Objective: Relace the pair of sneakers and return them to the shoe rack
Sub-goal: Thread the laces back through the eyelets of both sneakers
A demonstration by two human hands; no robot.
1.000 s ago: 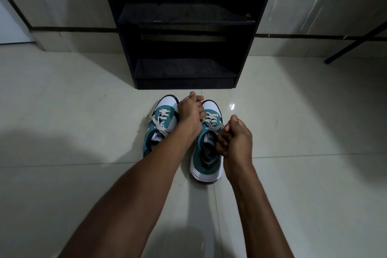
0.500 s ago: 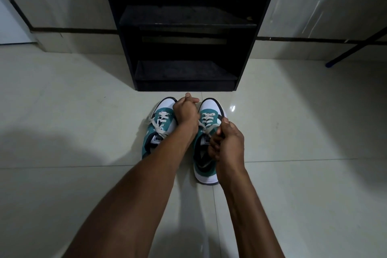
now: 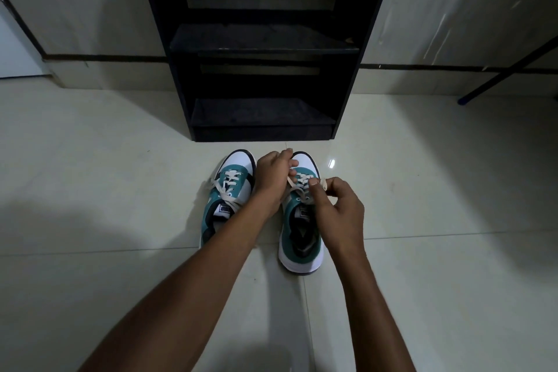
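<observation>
Two teal and white sneakers stand side by side on the floor, toes toward the black shoe rack [image 3: 259,118]. The left sneaker [image 3: 225,199] is laced, its cream lace ends loose to the left. Over the right sneaker [image 3: 300,235] both hands work the cream lace [image 3: 299,187]. My left hand [image 3: 273,175] pinches one lace end near the toe. My right hand [image 3: 338,208] pinches the other end at the shoe's right side, above the tongue. My left forearm hides the left sneaker's heel.
The rack stands against the wall with two dark shelves, the lower one [image 3: 262,113] just beyond the shoes. A dark pole [image 3: 507,72] slants down to the floor at the right. Pale glossy tiles surround the shoes.
My right hand has moved up and to the right, drawing the lace end out sideways. My left hand stays at the toe of the right sneaker. The camera view has shifted slightly.
</observation>
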